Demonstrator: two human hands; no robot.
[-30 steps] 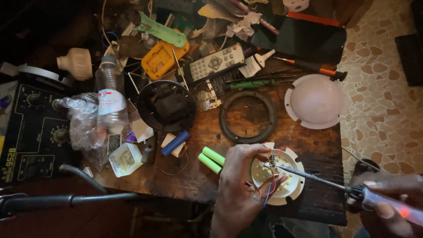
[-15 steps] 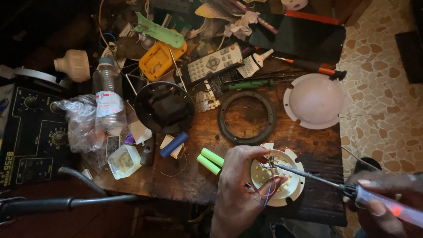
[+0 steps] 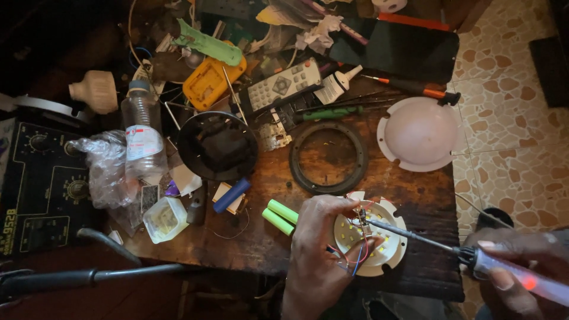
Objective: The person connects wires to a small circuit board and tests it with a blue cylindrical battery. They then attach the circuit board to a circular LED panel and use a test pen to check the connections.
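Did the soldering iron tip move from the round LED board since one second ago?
No. The iron tip stays at the LED board's upper left edge.

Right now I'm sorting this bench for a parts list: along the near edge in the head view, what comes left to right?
Small clear plastic box → blue cell → two green cells → left hand → round white LED board → soldering iron → right hand.
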